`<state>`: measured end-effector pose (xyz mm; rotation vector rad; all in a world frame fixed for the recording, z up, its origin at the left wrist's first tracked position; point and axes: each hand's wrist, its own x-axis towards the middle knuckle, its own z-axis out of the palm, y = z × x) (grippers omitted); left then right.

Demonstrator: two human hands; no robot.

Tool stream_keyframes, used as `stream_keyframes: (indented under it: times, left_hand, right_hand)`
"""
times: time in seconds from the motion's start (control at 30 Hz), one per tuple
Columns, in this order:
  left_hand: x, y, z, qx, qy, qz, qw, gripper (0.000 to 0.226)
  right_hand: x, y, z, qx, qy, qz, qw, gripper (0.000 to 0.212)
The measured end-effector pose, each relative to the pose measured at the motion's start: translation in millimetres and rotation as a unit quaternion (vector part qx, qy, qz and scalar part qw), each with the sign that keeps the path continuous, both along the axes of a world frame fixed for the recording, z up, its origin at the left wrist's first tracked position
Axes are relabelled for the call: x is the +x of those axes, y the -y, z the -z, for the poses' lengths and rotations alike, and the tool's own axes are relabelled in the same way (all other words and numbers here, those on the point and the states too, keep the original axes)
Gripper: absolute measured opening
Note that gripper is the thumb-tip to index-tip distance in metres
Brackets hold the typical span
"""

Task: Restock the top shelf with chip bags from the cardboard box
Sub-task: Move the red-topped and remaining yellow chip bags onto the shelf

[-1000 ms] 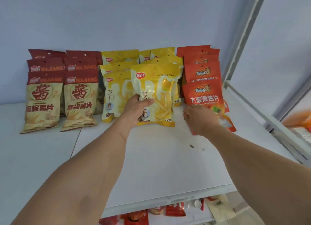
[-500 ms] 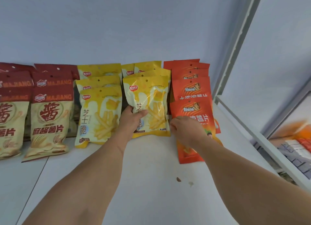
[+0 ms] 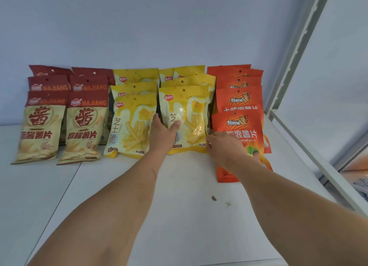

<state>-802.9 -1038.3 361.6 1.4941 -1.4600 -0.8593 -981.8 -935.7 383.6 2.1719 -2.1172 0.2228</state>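
Shelf [image 3: 189, 216], white and flat, carries 5 rows of chip bags leaning toward the pale wall [image 3: 159, 27]. At the left stand 2 rows of red-and-beige MAJIANG bags [image 3: 39, 130], 3 bags visible in each. In the middle are 2 rows of yellow cheese-stick bags [image 3: 131, 126]: 3 show in the left row, and about 4 in the right, though the rearmost tops overlap and the count is uncertain. At the right is 1 row of orange chip bags [image 3: 239, 98], about 5 counted by their top edges.

The left hand [image 3: 162, 134] rests on the front yellow bag [image 3: 189, 114] of the right yellow row, thumb spread across its face and fingers lying between the 2 yellow rows; that grip is loose and flat rather than closed. The right hand [image 3: 223, 146] touches the lower right corner of the same bag, its fingers slightly bent, lying over the front orange bag [image 3: 237, 130], which tilts forward of its row. 2 small dark specks [image 3: 214, 198] lie on the shelf near the right forearm. A white metal upright [image 3: 294, 46] frames the right side.
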Motion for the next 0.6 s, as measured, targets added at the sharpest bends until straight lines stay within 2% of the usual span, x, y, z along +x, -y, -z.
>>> stream_keyframes:
  times: [0.07, 0.13, 0.23, 0.3, 0.47, 0.53, 0.6]
  left_hand:
    - [4.4, -27.8, -7.9, -0.044, 0.076, -0.004, 0.996, 0.071]
    - [12.8, -64.8, -14.9, -0.097, 0.202, -0.004, 0.975, 0.047]
    - [39.5, -134.0, -17.8, -0.157, 0.438, 0.014, 0.885, 0.035]
    - [68.5, -182.9, -11.2, -0.143, 0.535, 0.028, 0.832, 0.036]
    - [154.9, -309.0, 17.7, -0.069, 0.65, 0.024, 0.756, 0.03]
    - [188.6, -358.1, 26.1, -0.054, 0.661, 0.002, 0.748, 0.027]
    - [219.6, -408.7, 28.2, -0.046, 0.654, -0.019, 0.755, 0.021]
  right_hand:
    - [7.8, -12.5, -2.6, -0.002, -0.017, -0.021, 1.0, 0.029]
    - [20.1, -28.6, -4.4, -0.006, -0.051, -0.053, 0.997, 0.03]
    - [45.7, -60.0, -3.5, -0.014, -0.088, -0.107, 0.99, 0.03]
    - [68.7, -83.5, 0.8, -0.017, -0.098, -0.145, 0.984, 0.029]
    - [146.8, -156.9, 21.3, -0.014, -0.1, -0.274, 0.957, 0.027]
    - [183.6, -189.0, 28.3, -0.017, -0.107, -0.324, 0.94, 0.026]
    - [222.3, -222.8, 33.2, -0.013, -0.105, -0.365, 0.925, 0.024]
